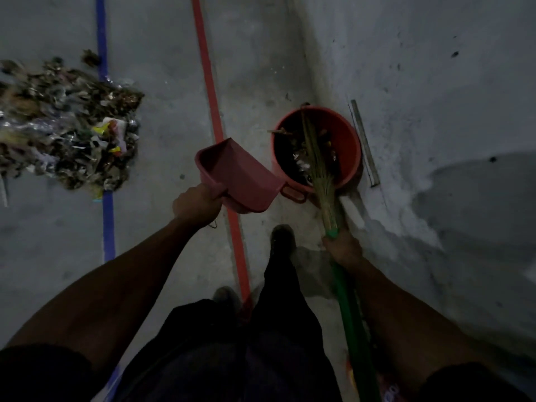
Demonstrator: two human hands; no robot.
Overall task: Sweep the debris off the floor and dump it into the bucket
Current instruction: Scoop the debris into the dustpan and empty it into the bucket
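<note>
Right hand (343, 247) grips the green broom (327, 195), bristles in the red bucket (346, 132); left hand (197, 205) fingers hold the pink dustpan (236, 175); debris (63, 129) far left.

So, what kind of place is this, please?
Probably a workshop or warehouse-type room, though I cannot be sure. The bare concrete floor carries a red tape line and a blue tape line, and a rough concrete wall rises beside the bucket.
</note>
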